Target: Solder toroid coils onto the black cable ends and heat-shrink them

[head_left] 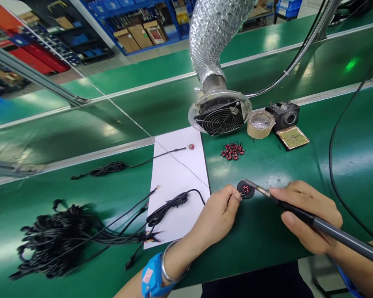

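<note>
At the near side of the green desk [273, 244], the fingers of the left hand [216, 215] are pinching a thin pale wire [186, 167] at the left edge of a flat, round black pad [250, 194]. The pad is carrying a small red-and-black wound ring coil [245, 189]. Right of the pad, the fingers of the right hand [318, 207] are wrapping a pencil-shaped black soldering iron [294, 210]. Its tip is lying over the pad's upper rim; whether it is touching the coil cannot be told.

The step in hand appears to be soldering at the coil. The operator should be keeping the left fingertips clear of the hot tip, feeding the wire into the joint, and limiting heat to avoid scorching the winding.

Far left of the pad, a tangled bundle of black cables [59, 240] is lying beside a white rectangular sheet [180, 178]. Just beyond the pad, more ring coils [233, 151] are resting in a loose pile.

Beyond the pad and rightward, a shallow black square tray [298, 145] is holding a yellow-green sponge-like block [293, 137]. Left of that tray, a round tan tub [260, 131] is containing crinkled silvery material. Farthest beyond the pad, brown cardboard boxes [140, 36] are standing on a blue shelf; their contents are not discernible.
</note>
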